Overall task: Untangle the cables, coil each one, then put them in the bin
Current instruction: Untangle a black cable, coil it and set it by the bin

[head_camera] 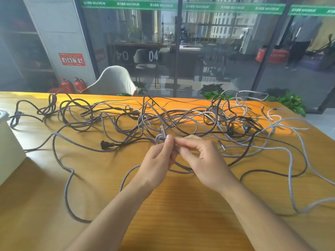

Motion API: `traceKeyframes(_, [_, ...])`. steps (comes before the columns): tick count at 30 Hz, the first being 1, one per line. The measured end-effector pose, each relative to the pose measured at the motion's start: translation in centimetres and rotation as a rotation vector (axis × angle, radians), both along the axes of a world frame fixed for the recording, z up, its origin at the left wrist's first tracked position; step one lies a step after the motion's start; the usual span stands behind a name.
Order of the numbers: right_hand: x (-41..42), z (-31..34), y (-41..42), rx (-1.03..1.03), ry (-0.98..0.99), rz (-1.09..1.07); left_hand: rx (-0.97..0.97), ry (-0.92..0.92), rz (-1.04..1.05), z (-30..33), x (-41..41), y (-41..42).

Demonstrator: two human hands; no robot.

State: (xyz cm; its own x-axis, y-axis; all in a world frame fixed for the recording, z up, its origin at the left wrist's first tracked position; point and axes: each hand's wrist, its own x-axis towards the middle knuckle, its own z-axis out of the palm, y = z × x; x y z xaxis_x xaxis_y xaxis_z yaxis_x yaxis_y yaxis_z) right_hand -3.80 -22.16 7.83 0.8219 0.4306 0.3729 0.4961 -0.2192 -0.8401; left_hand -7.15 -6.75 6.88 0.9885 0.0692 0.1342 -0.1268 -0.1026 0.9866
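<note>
A wide tangle of braided cables (181,120), grey, silver and black, sprawls across the far half of the wooden table (172,205). At the middle, my left hand (155,163) pinches a grey cable just below its metal plug (162,131), which points upward. My right hand (203,156) pinches the same grey cable right beside the left fingers. A black two-pin plug (105,144) lies to the left of my hands. The white bin (9,151) stands at the table's left edge, partly out of frame.
Long grey loops trail to the near left (67,187) and near right (299,196) of my arms. A pale chair (112,82) stands behind the table's far edge, before a glass wall. Green plants (290,102) sit at the far right.
</note>
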Motion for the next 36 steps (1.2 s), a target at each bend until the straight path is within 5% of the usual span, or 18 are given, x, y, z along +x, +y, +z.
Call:
traceKeyframes(6, [0.4,-0.1,-0.6,0.04,-0.024,0.03,0.084,-0.142,0.156,0.2,0.5,1.7])
traceKeyframes(12, [2.5,-2.4,-1.2,-0.661,-0.186,0.008,-0.04,-0.245,0.374,1.1,1.0,5.7])
traceKeyframes(19, [2.4,-3.1,1.0,-0.443,-0.439,-0.186,-0.578,-0.175,0.157,2.3,1.0,6.7])
traceKeyframes(25, [4.1,-3.7,0.6,-0.441,-0.457,-0.535,-0.451,-0.065,-0.015,1.3,1.0,4.8])
traceKeyframes(27, [3.9,-4.2,0.9,-0.368,-0.226,-0.409,-0.403,-0.055,-0.006,1.2,0.9,4.7])
traceKeyframes(30, [2.7,-3.5,2.0,0.1,0.168,-0.132,-0.348,-0.018,0.092,1.1,1.0,4.9])
traceKeyframes(33, [1.3,-2.7,2.6,0.381,0.244,0.062,-0.315,0.043,0.241,0.6,1.4,5.4])
traceKeyframes(36, [0.6,-2.8,2.8,0.403,0.31,0.186,-0.177,0.077,0.383,0.0,1.9,6.0])
